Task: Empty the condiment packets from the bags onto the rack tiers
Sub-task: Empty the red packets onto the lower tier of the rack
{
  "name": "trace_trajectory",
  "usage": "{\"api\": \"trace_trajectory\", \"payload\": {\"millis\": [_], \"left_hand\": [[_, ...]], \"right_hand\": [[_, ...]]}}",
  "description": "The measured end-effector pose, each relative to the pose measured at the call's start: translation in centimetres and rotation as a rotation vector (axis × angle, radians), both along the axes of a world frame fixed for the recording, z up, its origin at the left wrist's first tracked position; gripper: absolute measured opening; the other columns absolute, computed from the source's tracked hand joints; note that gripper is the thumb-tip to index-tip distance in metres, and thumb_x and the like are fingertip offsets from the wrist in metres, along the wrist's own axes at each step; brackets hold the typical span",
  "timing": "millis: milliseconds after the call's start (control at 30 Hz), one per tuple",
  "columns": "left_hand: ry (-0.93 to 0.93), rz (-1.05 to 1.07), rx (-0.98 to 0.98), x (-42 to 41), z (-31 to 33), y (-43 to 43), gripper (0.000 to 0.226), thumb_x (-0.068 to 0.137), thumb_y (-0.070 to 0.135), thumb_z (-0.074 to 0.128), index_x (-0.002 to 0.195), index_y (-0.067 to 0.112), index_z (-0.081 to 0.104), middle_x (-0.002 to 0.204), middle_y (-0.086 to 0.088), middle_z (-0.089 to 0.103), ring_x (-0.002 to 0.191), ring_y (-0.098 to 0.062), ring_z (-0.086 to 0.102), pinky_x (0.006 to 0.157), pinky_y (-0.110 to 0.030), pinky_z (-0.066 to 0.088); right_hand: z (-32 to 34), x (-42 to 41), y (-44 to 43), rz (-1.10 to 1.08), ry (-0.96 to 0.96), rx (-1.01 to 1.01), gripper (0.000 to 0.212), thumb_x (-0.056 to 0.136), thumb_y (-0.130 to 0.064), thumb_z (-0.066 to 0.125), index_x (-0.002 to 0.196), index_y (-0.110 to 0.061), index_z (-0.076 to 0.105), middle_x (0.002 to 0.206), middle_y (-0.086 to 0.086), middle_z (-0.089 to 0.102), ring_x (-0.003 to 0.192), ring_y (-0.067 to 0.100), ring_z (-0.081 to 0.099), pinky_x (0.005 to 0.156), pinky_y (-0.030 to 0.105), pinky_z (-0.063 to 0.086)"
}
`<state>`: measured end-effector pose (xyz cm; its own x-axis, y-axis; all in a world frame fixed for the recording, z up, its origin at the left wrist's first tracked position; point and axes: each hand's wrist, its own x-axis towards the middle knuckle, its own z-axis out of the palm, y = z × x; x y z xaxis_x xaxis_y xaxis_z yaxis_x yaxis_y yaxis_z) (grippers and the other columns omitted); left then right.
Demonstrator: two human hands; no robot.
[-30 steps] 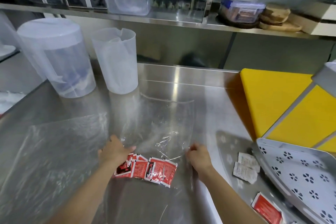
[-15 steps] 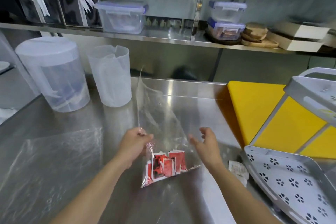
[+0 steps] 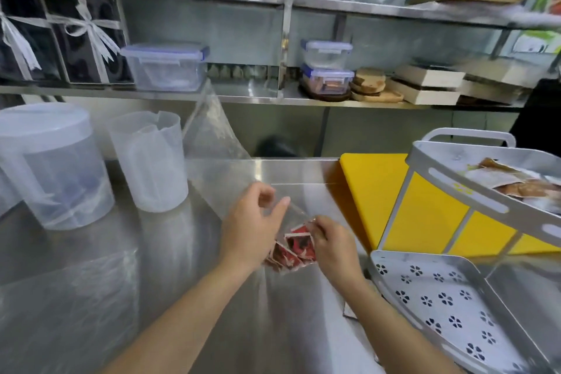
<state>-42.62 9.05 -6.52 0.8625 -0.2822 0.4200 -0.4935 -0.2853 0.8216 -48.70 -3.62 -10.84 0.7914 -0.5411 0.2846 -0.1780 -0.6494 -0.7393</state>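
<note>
Thumb and forefinger of the left hand (image 3: 253, 231) close on the film of a clear bag (image 3: 209, 136) at centre frame. The curled fingertips (image 3: 317, 225) of the right hand (image 3: 335, 247) pinch the same bag's edge just to the right. Red condiment packets (image 3: 299, 247) sit bunched in the bag's lower end, between the two hands. Whether that end touches the steel counter (image 3: 182, 252) cannot be told. The rest of the bag rises slack toward the upper left, in front of the back wall.

A grey rack fills the right of the frame. Its perforated lower tier (image 3: 425, 287) rests on the counter at lower right, close beside the right forearm. The upper tier (image 3: 522, 218) tilts across the right edge and carries brown packets (image 3: 516, 184). A yellow cutting board (image 3: 370, 188) lies behind the rack's uprights.

At the left, a lidded translucent pitcher (image 3: 51, 167) and an open measuring jug (image 3: 148, 161) stand side by side on the counter. A second clear bag (image 3: 69, 297) lies flat at lower left. Across the upper frame a steel shelf holds a lidded plastic container (image 3: 167, 67) beside dark boxes tied with pale ribbon (image 3: 88, 39).
</note>
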Motion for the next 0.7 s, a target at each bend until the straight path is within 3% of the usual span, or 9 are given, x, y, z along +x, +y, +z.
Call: {"api": "trace_trajectory", "payload": {"millis": [67, 100, 167, 200, 267, 333, 467, 600, 700], "left_hand": [[-0.614, -0.003, 0.192, -0.3, 0.9, 0.3, 0.041, 0.080, 0.039, 0.058, 0.113, 0.016, 0.052, 0.108, -0.004, 0.064, 0.102, -0.015, 0.052, 0.088, -0.028, 0.038], [-0.753, -0.087, 0.394, -0.3, 1.5, 0.2, 0.057, 0.077, 0.047, 0.056, 0.126, 0.020, 0.043, 0.122, -0.006, 0.058, 0.115, -0.018, 0.044, 0.097, -0.031, 0.030], [-0.771, -0.220, 0.791, 0.4, 2.1, -0.4, 0.072, 0.075, 0.054, 0.057, 0.137, 0.029, 0.031, 0.139, -0.002, 0.047, 0.133, -0.020, 0.032, 0.110, -0.038, 0.013], [-0.762, -0.253, 0.896, 0.9, 2.2, -0.6, 0.063, 0.076, 0.049, 0.060, 0.132, 0.030, 0.041, 0.133, 0.001, 0.053, 0.130, -0.019, 0.039, 0.110, -0.041, 0.010], [-0.878, -0.201, 0.911, 1.7, 2.3, -0.8, 0.021, 0.070, 0.031, 0.071, 0.091, 0.027, 0.067, 0.087, 0.004, 0.073, 0.090, -0.017, 0.066, 0.099, -0.038, 0.019], [-0.880, -0.158, 0.817, 2.3, 3.1, -0.9, 0.010, 0.065, 0.025, 0.074, 0.062, 0.024, 0.065, 0.057, 0.005, 0.069, 0.057, -0.016, 0.064, 0.081, -0.031, 0.031], [-0.700, -0.304, 0.803, 1.8, 5.2, -1.7, 0.018, 0.088, 0.034, 0.055, 0.086, 0.022, 0.069, 0.093, 0.006, 0.074, 0.089, -0.022, 0.063, 0.080, -0.027, 0.032], [-0.716, -0.321, 0.763, 1.4, 6.9, -3.0, 0.025, 0.088, 0.042, 0.053, 0.086, 0.020, 0.065, 0.096, 0.003, 0.071, 0.094, -0.022, 0.061, 0.067, -0.025, 0.027], [-0.680, -0.353, 0.795, 1.1, 7.5, -3.7, 0.020, 0.088, 0.038, 0.053, 0.086, 0.022, 0.064, 0.099, 0.002, 0.070, 0.094, -0.023, 0.060, 0.067, -0.026, 0.032]], "right_hand": [[0.7, -0.7, -1.0, 0.061, 0.030, -0.059, 0.026, 0.092, -0.016, 0.050, 0.066, -0.011, 0.052, 0.060, 0.000, 0.052, 0.063, 0.023, 0.049, 0.058, 0.036, 0.035], [1.0, -0.9, -1.4, 0.090, 0.037, -0.082, 0.026, 0.092, -0.016, 0.051, 0.067, -0.008, 0.054, 0.060, 0.000, 0.052, 0.063, 0.024, 0.049, 0.058, 0.037, 0.035], [1.7, -1.4, -2.3, 0.113, 0.028, -0.090, 0.024, 0.091, -0.017, 0.053, 0.073, -0.003, 0.060, 0.066, 0.007, 0.060, 0.067, 0.027, 0.054, 0.061, 0.040, 0.040], [2.1, -1.8, -2.7, 0.120, 0.016, -0.068, 0.023, 0.091, -0.018, 0.053, 0.077, -0.004, 0.062, 0.071, 0.009, 0.064, 0.069, 0.026, 0.057, 0.063, 0.038, 0.043], [2.7, -2.8, -3.1, 0.150, 0.010, 0.001, 0.020, 0.092, -0.020, 0.053, 0.082, -0.008, 0.066, 0.079, 0.008, 0.068, 0.073, 0.020, 0.062, 0.063, 0.029, 0.048], [3.3, -3.8, -3.5, 0.155, 0.004, 0.047, 0.017, 0.090, -0.021, 0.056, 0.084, -0.010, 0.068, 0.082, 0.008, 0.070, 0.076, 0.018, 0.063, 0.064, 0.023, 0.048], [4.5, -5.5, -5.0, 0.089, -0.059, 0.025, 0.016, 0.083, -0.021, 0.066, 0.083, -0.007, 0.073, 0.081, 0.013, 0.072, 0.070, 0.021, 0.058, 0.060, 0.018, 0.042], [5.9, -6.5, -6.0, 0.027, -0.140, -0.090, 0.017, 0.085, -0.022, 0.063, 0.085, -0.009, 0.074, 0.084, 0.006, 0.073, 0.078, 0.020, 0.062, 0.069, 0.027, 0.045], [6.4, -6.7, -6.4, 0.052, -0.012, -0.167, 0.019, 0.086, -0.026, 0.061, 0.085, -0.011, 0.073, 0.077, 0.000, 0.070, 0.075, 0.018, 0.060, 0.065, 0.025, 0.045]]}}
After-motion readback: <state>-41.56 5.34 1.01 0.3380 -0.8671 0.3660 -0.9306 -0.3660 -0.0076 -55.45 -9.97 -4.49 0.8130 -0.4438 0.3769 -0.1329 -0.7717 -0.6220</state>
